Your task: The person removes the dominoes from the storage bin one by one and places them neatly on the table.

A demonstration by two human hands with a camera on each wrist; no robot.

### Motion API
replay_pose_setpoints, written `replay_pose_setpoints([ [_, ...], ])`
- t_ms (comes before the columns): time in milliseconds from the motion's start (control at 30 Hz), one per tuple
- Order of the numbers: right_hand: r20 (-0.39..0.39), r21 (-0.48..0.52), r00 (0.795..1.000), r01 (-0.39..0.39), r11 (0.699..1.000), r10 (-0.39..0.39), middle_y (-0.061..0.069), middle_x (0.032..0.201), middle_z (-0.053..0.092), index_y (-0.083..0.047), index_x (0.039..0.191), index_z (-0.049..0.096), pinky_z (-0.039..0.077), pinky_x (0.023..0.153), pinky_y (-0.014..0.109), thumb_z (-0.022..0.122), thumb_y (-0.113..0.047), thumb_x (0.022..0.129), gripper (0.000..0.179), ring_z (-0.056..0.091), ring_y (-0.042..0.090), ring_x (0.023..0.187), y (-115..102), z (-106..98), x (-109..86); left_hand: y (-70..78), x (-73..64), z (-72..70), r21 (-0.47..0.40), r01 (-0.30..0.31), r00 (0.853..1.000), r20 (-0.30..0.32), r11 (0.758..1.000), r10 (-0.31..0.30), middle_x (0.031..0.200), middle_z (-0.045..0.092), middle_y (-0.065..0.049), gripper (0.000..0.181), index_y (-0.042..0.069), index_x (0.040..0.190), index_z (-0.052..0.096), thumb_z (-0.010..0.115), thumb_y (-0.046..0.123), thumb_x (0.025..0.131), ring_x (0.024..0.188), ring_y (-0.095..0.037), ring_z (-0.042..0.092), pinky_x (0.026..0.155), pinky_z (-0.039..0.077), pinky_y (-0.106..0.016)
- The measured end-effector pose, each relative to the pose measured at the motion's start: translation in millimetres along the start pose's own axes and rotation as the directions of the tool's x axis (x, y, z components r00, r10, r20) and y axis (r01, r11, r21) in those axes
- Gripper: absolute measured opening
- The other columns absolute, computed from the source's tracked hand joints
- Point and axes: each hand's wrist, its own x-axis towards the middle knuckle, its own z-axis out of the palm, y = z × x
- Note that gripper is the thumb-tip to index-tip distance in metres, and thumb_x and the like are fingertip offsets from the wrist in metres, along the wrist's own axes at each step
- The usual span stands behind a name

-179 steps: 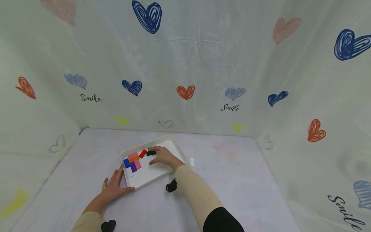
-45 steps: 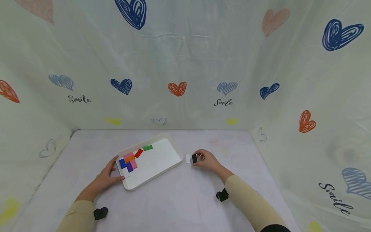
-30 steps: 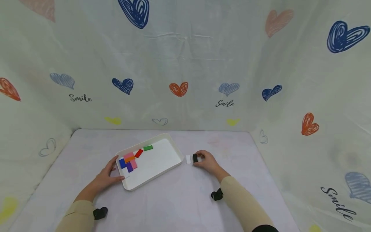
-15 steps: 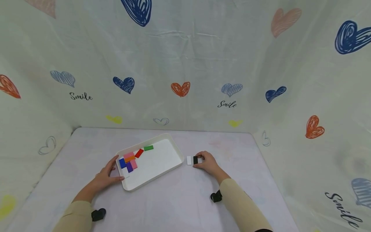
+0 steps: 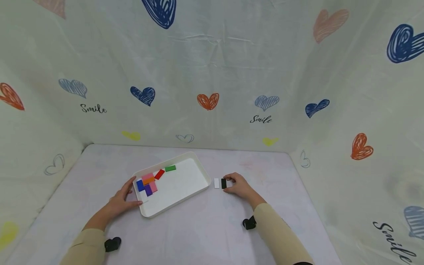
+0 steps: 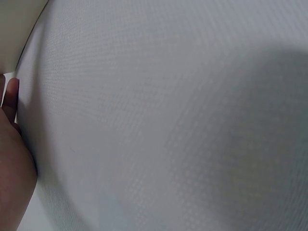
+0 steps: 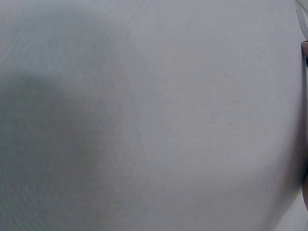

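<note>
In the head view, my right hand [image 5: 239,186] pinches a small black rectangular block [image 5: 223,183] on the table between thumb and fingertips. A white block [image 5: 216,183] lies just left of it, a narrow gap between them. My left hand [image 5: 120,203] touches the left end of a shallow white tray [image 5: 179,204], thumb and fingers spread along the rim. Inside the tray, blue [image 5: 140,185], orange [image 5: 148,180], purple [image 5: 148,190], pink [image 5: 153,186] and white blocks cluster at the left. A red block [image 5: 159,174] and a green block [image 5: 170,168] lie along its far side.
The pale cloth-covered table [image 5: 198,235] runs back to a hanging curtain [image 5: 232,73] printed with hearts. Dark wrist-camera units sit by both sleeves. Both wrist views show mostly blurred cloth, with only a little of each hand at the edge.
Six seconds ago my right hand was in the tray over the black and green blocks. The black block has since come out to the white block's right. Lately it has barely moved; my left hand stays put.
</note>
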Motion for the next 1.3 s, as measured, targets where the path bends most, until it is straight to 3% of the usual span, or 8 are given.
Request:
replay_pose_setpoints([
  [600, -0.012, 0.014, 1.000, 0.003, 1.000, -0.003, 0.000, 0.107, 0.059, -0.011, 0.119, 0.068, 0.043, 0.093, 0.043, 0.084, -0.013, 0.076, 0.046, 0.052, 0.022, 0.103, 2, 1, 0.4, -3.1, 2.8, 0.0, 0.003, -0.003, 1.000, 0.000, 1.000, 0.003, 0.154, 0.013, -0.033, 0.115, 0.015, 0.157, 0.000, 0.078, 0.043, 0.078, 0.132, -0.053, 0.025, 0.095, 0.015, -0.080],
  [833, 0.031, 0.019, 1.000, 0.002, 1.000, -0.003, 0.001, 0.111, 0.058, -0.010, 0.125, 0.064, 0.043, 0.094, 0.042, 0.084, -0.016, 0.077, 0.051, 0.051, 0.022, 0.104, 3, -2, 2.3, -3.0, 3.0, 0.4, 0.018, 0.003, 1.000, -0.010, 1.000, -0.003, 0.154, 0.013, -0.033, 0.115, 0.015, 0.157, 0.000, 0.078, 0.044, 0.078, 0.131, -0.054, 0.026, 0.095, 0.014, -0.080],
  [1067, 0.028, 0.050, 0.999, -0.023, 0.998, 0.022, 0.003, 0.111, 0.060, -0.010, 0.129, 0.061, 0.045, 0.087, 0.038, 0.082, -0.009, 0.078, 0.056, 0.052, 0.021, 0.099, -15, -18, 3.8, -1.2, 2.2, 0.7, 0.005, 0.014, 1.000, -0.004, 1.000, -0.014, 0.154, 0.012, -0.033, 0.114, 0.014, 0.157, -0.001, 0.078, 0.041, 0.080, 0.132, -0.053, 0.025, 0.097, 0.018, -0.078],
  [1300, 0.087, 0.140, 0.990, 0.096, 0.986, -0.108, 0.021, 0.123, 0.058, 0.001, 0.134, 0.055, 0.050, 0.086, 0.038, 0.077, -0.005, 0.082, 0.056, 0.055, 0.032, 0.106, -48, -25, 10.0, -0.8, 1.2, 0.5, 0.015, 0.019, 1.000, -0.015, 1.000, -0.019, 0.154, 0.014, -0.033, 0.114, 0.014, 0.157, 0.000, 0.079, 0.041, 0.079, 0.132, -0.052, 0.026, 0.097, 0.017, -0.078],
])
